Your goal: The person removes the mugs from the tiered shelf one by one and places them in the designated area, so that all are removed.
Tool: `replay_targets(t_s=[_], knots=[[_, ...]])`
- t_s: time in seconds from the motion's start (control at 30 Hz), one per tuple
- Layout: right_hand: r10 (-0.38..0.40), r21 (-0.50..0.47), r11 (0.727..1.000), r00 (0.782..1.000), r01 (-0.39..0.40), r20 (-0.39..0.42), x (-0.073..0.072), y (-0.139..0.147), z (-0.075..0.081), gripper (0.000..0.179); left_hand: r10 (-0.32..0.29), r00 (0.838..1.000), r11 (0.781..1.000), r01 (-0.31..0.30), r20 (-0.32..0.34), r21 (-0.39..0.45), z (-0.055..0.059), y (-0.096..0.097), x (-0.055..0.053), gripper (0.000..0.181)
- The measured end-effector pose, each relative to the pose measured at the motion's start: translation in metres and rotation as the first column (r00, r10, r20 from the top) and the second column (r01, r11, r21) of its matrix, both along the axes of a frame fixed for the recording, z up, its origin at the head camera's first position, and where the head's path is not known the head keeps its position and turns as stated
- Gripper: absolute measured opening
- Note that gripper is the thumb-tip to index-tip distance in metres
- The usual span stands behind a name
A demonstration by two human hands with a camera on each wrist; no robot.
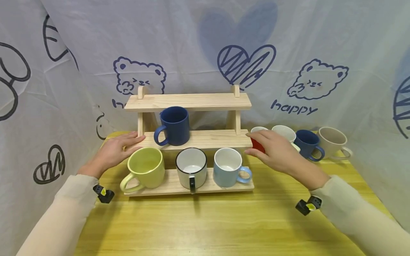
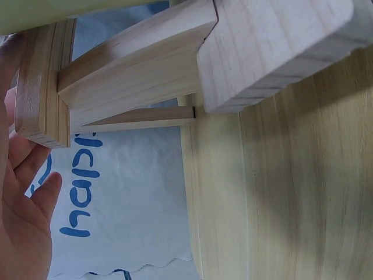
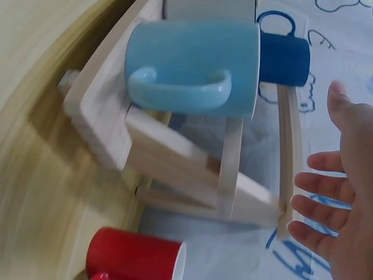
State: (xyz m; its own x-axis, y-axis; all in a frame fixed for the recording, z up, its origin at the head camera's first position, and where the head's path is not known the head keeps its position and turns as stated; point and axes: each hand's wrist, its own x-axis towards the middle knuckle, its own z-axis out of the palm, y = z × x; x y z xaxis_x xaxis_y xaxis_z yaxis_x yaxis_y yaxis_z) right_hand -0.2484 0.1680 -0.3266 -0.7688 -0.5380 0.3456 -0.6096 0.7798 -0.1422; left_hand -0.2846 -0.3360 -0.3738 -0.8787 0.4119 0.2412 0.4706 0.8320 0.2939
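Observation:
A three-tier wooden rack stands mid-table. My left hand rests at the left end of its middle shelf; in the left wrist view its fingers extend beside the plank's end. At the opposite end, my right hand has loose, spread fingers close to the shelf; contact is hard to tell. A dark blue mug sits on the middle shelf. Along the bottom shelf are a yellow-green mug, a white mug with black rim and handle, and a light blue mug.
Beyond my right hand, on the table, stand a red mug partly hidden in the head view, a white mug, another dark blue mug and a beige mug. A printed curtain hangs close behind.

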Motion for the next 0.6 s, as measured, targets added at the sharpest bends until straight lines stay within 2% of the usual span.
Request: replay_targets(t_s=[0.2,0.47,0.6], knots=[[0.043,0.0,0.999,0.999,-0.043,-0.027,-0.003,-0.023,0.005,0.059,0.003,1.0,1.0,-0.003,-0.002,0.001,0.0,0.0,-0.001,0.047],[0.046,0.02,0.999,0.999,-0.046,0.024,-0.004,-0.052,0.01,0.062,-0.002,1.0,1.0,0.002,-0.004,0.006,-0.001,0.0,-0.001,0.047],[0.071,0.024,0.997,0.997,-0.071,0.008,-0.005,-0.066,0.012,0.062,-0.001,1.0,1.0,0.001,-0.006,0.006,-0.001,0.0,-0.001,0.047]])
